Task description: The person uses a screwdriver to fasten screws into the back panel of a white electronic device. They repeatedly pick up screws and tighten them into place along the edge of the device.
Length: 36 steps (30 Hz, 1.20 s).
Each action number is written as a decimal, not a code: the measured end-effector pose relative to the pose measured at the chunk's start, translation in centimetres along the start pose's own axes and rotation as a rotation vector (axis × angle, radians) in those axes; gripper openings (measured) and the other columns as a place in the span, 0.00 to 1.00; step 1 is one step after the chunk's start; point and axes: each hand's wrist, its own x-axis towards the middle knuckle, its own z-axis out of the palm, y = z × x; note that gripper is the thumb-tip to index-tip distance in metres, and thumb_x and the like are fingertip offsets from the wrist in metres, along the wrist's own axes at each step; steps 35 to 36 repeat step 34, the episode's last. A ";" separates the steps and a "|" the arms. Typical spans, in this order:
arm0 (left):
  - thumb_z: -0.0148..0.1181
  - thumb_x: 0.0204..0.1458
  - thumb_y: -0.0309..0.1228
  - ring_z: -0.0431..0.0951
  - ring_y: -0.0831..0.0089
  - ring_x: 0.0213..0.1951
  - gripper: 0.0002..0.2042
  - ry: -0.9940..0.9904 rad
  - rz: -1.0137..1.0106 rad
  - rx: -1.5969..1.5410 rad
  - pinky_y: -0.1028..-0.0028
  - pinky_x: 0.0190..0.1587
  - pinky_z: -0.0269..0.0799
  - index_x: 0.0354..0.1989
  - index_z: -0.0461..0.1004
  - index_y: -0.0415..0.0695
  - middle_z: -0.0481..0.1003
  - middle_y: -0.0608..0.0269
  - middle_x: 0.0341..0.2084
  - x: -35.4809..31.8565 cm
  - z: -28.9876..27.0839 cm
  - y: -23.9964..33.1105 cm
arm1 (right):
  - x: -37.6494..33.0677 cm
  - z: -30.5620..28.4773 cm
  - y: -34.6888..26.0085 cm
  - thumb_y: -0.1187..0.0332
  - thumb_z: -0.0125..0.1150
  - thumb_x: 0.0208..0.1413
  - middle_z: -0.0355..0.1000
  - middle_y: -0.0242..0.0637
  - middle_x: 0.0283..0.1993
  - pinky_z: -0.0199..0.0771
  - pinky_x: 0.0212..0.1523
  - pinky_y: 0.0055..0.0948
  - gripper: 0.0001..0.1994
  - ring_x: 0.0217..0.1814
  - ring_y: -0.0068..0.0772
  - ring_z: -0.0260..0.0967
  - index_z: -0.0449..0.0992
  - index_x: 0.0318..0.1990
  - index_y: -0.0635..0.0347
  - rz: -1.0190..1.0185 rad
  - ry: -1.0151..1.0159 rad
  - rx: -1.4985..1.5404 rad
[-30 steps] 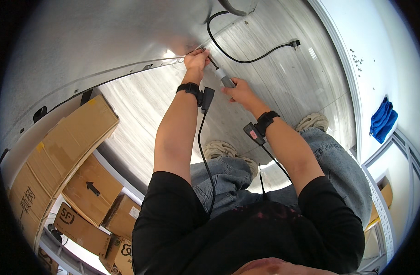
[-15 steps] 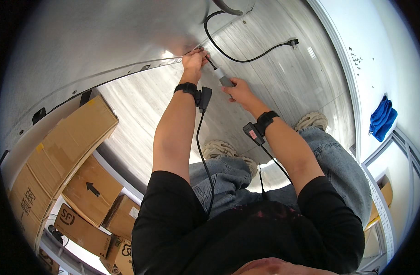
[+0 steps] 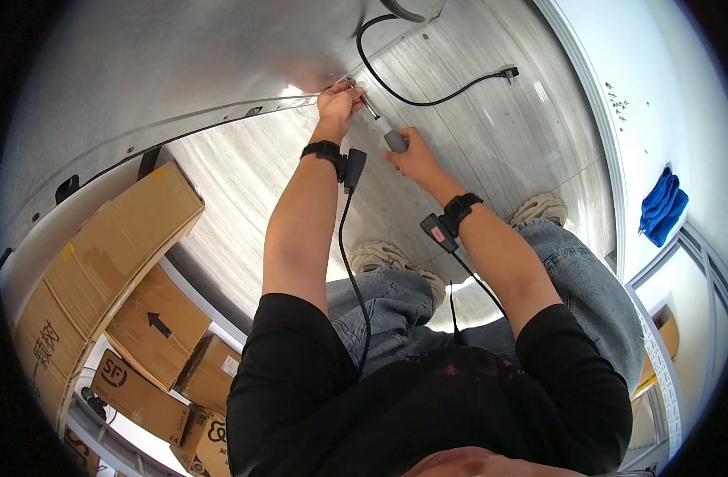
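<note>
My right hand (image 3: 412,159) grips the grey handle of a screwdriver (image 3: 384,131); its shaft points up-left to the edge of a curved metal panel (image 3: 181,63). My left hand (image 3: 336,102) pinches at the tool's tip, right on the panel's rim; whatever is between the fingers is too small to tell. Both wrists wear black bands with cables running down my arms. I am crouched on a brushed metal floor (image 3: 475,135), knees in blue jeans, pale shoes below.
A black power cable (image 3: 427,99) with a plug loops across the floor past my hands. Cardboard boxes (image 3: 102,254) stack up at the left. A blue cloth (image 3: 662,207) lies at the right beside a white frame. Small screws are scattered on the white surface.
Both hands stay at the same spot on the panel's rim. My right hand has shifted slightly on the screwdriver handle; nothing else moved.
</note>
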 end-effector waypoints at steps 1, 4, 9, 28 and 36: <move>0.60 0.47 0.22 0.77 0.78 0.27 0.10 -0.007 0.000 0.000 0.80 0.29 0.72 0.38 0.72 0.41 0.76 0.65 0.26 -0.1 0.0 0.1 | 0.0 0.0 0.2 0.72 0.67 0.44 0.68 0.43 0.38 0.70 0.31 0.30 0.24 0.29 0.30 0.69 0.62 0.48 0.64 -0.001 -0.003 0.002; 0.59 0.48 0.24 0.76 0.79 0.26 0.09 -0.018 -0.002 0.025 0.81 0.28 0.71 0.38 0.72 0.43 0.76 0.66 0.26 -1.1 0.1 0.5 | 0.2 0.0 1.1 0.70 0.68 0.43 0.67 0.44 0.41 0.69 0.35 0.32 0.25 0.35 0.32 0.69 0.62 0.48 0.64 -0.025 0.003 0.002; 0.56 0.54 0.31 0.73 0.80 0.25 0.07 -0.069 -0.043 -0.106 0.78 0.30 0.70 0.39 0.73 0.45 0.77 0.66 0.27 -1.3 -0.7 0.5 | 0.3 0.2 2.7 0.69 0.68 0.43 0.67 0.44 0.42 0.68 0.40 0.34 0.25 0.42 0.36 0.67 0.62 0.48 0.63 -0.087 0.021 0.007; 0.58 0.53 0.29 0.73 0.81 0.23 0.06 -0.338 0.475 0.073 0.82 0.28 0.67 0.34 0.77 0.40 0.78 0.64 0.25 -13.3 8.8 7.6 | -3.6 -7.4 2.4 0.80 0.61 0.32 0.69 0.34 0.30 0.66 0.35 0.26 0.17 0.31 0.25 0.65 0.69 0.36 0.64 -0.376 0.270 0.359; 0.58 0.54 0.30 0.74 0.81 0.25 0.07 -0.298 0.579 0.174 0.81 0.29 0.68 0.35 0.77 0.39 0.78 0.61 0.27 -15.4 17.7 9.0 | -4.8 -14.2 1.0 0.78 0.60 0.33 0.70 0.34 0.30 0.66 0.36 0.26 0.16 0.32 0.26 0.66 0.69 0.36 0.64 -0.466 0.442 0.330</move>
